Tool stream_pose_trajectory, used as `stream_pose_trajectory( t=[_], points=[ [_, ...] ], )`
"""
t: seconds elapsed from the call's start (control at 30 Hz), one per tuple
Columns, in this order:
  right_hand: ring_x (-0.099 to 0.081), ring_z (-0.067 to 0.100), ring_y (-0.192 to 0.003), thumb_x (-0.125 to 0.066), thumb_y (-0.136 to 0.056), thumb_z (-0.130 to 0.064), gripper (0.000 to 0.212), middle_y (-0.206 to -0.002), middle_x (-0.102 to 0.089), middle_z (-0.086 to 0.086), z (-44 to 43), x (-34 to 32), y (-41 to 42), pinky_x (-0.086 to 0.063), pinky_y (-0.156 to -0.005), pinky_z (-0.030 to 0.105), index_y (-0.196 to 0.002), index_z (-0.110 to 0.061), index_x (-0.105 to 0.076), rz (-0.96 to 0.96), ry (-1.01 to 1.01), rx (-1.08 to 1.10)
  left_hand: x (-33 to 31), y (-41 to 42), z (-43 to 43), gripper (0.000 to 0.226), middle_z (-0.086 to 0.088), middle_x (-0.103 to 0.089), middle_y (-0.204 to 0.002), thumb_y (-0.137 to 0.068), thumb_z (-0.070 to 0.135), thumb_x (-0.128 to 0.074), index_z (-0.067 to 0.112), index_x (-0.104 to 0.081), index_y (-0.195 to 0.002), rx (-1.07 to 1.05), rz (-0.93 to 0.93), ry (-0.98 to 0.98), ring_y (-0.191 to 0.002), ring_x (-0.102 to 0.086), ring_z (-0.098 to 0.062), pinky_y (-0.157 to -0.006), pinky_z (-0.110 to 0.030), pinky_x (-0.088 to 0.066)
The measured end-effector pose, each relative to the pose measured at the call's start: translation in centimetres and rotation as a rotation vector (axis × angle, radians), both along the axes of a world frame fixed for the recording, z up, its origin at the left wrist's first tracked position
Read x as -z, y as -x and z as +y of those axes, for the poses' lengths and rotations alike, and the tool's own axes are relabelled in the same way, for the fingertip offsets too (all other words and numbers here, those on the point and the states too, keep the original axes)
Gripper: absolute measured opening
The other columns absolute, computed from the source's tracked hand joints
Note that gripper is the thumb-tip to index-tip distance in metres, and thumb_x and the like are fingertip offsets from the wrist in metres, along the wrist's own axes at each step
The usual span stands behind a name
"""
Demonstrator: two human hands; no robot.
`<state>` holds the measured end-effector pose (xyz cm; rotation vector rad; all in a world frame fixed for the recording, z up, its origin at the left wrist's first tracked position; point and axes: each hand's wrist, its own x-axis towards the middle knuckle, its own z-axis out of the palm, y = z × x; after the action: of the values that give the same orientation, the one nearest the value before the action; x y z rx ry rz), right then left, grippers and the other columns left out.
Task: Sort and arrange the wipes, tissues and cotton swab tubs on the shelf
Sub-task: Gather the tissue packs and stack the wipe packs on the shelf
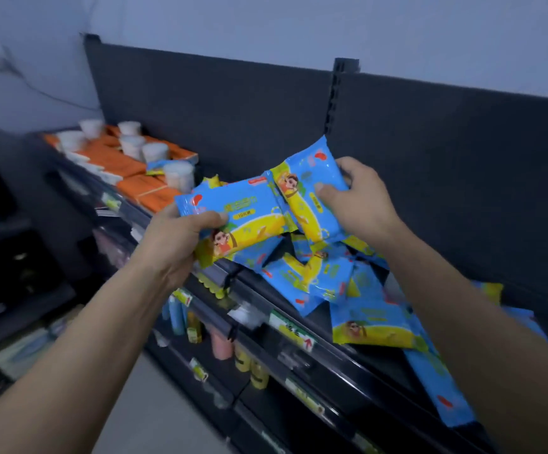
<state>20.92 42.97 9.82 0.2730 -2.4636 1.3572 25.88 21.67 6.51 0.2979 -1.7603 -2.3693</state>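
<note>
Grips with left hand (181,237) a blue-and-yellow glossy plastic wipes pack (249,217), cartoon print up, thumb curled over top face, fingers underneath. Pinches with right hand (361,198) a second matching wipes pack (305,191), thumb on front, fingers behind, pack tipped up on end. Holds both just above shelf level, edges overlapping between the hands.

Below and just past right hand: loose heap of same blue-and-yellow packs (315,280), crooked, overlapping, running on under right forearm. Under heap: black metal shelf (384,365), price-tag rail (294,330) along front.

Well beyond left hand, far end of same shelf: flat orange tissue packs (128,165) in rows, white round cotton swab tubs (154,152) standing on top of them, stray blue pack (155,167) among them, too blurred for detail. Behind everything: dark back panel (217,109).

Step in hand, as judged: gathering wipes into one stack. Early on, most of heap unsorted.

Next move likely calls for squaring the two held packs same way up, then setting down as a neat row without slippery film sliding. Tubs probably need lifting off tissues later.
</note>
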Motion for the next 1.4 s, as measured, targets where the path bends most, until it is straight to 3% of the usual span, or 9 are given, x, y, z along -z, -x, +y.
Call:
stream_pose_trajectory(
  t=[0.27, 0.6, 0.73, 0.87, 0.97, 1.07, 1.17, 1.3, 1.4],
  points=[
    [-0.067, 0.028, -0.087, -0.061, -0.081, -0.015, 0.016, -0.096, -0.070, 0.007, -9.7, 0.0, 8.1, -0.055, -0.073, 0.042, -0.097, -0.012, -0.063, -0.044, 0.013, -0.092, 0.7, 3.3, -11.3, 0.024, -0.004, -0.069, -0.074, -0.069, -0.004, -0.071, 0.017, -0.061, -0.075, -0.241, 0.027, 0.099, -0.061, -0.066, -0.018, -0.066, -0.034, -0.056],
    [-0.067, 0.026, -0.085, -0.062, -0.081, -0.013, 0.015, -0.093, -0.070, 0.006, -16.2, 0.1, 19.7, -0.055, -0.071, 0.037, -0.096, -0.013, -0.064, -0.041, -0.046, -0.054, -0.6, 16.0, -17.8, 0.026, -0.009, -0.066, -0.077, -0.065, -0.002, -0.077, 0.014, -0.058, -0.072, -0.206, 0.062, 0.308, -0.057, -0.065, -0.017, -0.056, -0.026, -0.055],
    [-0.068, 0.027, -0.083, -0.062, -0.081, -0.012, 0.015, -0.091, -0.070, 0.007, -17.6, 0.0, 22.9, -0.055, -0.068, 0.037, -0.096, -0.013, -0.065, -0.048, -0.078, -0.025, -0.7, 20.6, -19.7, 0.024, -0.009, -0.066, -0.081, -0.067, 0.000, -0.077, 0.010, -0.059, -0.079, -0.176, 0.088, 0.310, -0.055, -0.066, -0.011, -0.051, -0.020, -0.054],
    [-0.067, 0.026, -0.083, -0.062, -0.081, -0.013, 0.016, -0.091, -0.069, 0.006, -18.6, 0.5, 25.9, -0.054, -0.067, 0.035, -0.096, -0.013, -0.064, -0.066, -0.105, 0.046, -0.4, 25.4, -21.8, 0.044, -0.014, -0.065, -0.098, -0.072, 0.006, -0.076, 0.001, -0.056, -0.110, -0.140, 0.090, 0.222, -0.056, -0.066, -0.010, -0.047, -0.020, -0.051],
    [-0.065, 0.025, -0.082, -0.060, -0.080, -0.012, 0.016, -0.091, -0.069, 0.007, -19.5, 0.9, 27.7, -0.050, -0.062, 0.031, -0.095, -0.012, -0.064, -0.074, -0.133, 0.114, -0.3, 29.3, -23.1, 0.022, -0.011, -0.065, -0.082, -0.074, 0.004, -0.074, 0.006, -0.058, -0.089, -0.073, 0.115, 0.234, -0.054, -0.065, -0.012, -0.051, -0.024, -0.055],
    [-0.065, 0.023, -0.086, -0.062, -0.081, -0.010, 0.015, -0.093, -0.069, 0.006, -20.6, 1.2, 29.3, -0.051, -0.069, 0.033, -0.095, -0.013, -0.065, -0.068, -0.160, 0.185, -0.6, 33.0, -24.4, 0.020, -0.008, -0.064, -0.075, -0.073, 0.002, -0.074, 0.012, -0.056, -0.076, -0.010, 0.138, 0.288, -0.053, -0.063, -0.012, -0.051, -0.024, -0.053],
    [-0.066, 0.022, -0.086, -0.063, -0.083, -0.009, 0.016, -0.096, -0.069, 0.005, -22.3, 1.4, 31.0, -0.053, -0.072, 0.034, -0.098, -0.017, -0.065, -0.090, -0.147, 0.246, -0.8, 36.6, -26.2, 0.024, -0.003, -0.058, -0.066, -0.075, -0.002, -0.071, 0.014, -0.053, -0.072, 0.056, 0.172, 0.383, -0.041, -0.056, -0.001, -0.037, -0.013, -0.040],
    [-0.063, 0.022, -0.083, -0.064, -0.082, -0.009, 0.018, -0.094, -0.067, 0.004, -24.4, 2.1, 33.2, -0.051, -0.067, 0.032, -0.099, -0.016, -0.065, -0.089, -0.174, 0.348, -0.5, 41.6, -28.7, 0.027, 0.000, -0.059, -0.065, -0.072, -0.005, -0.073, 0.019, -0.060, -0.073, 0.155, 0.217, 0.465, -0.048, -0.056, -0.002, -0.055, -0.021, -0.052],
    [-0.059, 0.019, -0.078, -0.066, -0.081, -0.010, 0.020, -0.087, -0.062, 0.001, -24.7, 2.6, 34.0, -0.044, -0.059, 0.026, -0.100, -0.018, -0.065, -0.106, -0.243, 0.427, -0.1, 44.5, -28.6, 0.029, 0.007, -0.061, -0.055, -0.073, -0.010, -0.070, 0.017, -0.061, -0.075, 0.266, 0.206, 0.447, -0.045, -0.057, 0.002, -0.049, -0.015, -0.051]
  ],
)
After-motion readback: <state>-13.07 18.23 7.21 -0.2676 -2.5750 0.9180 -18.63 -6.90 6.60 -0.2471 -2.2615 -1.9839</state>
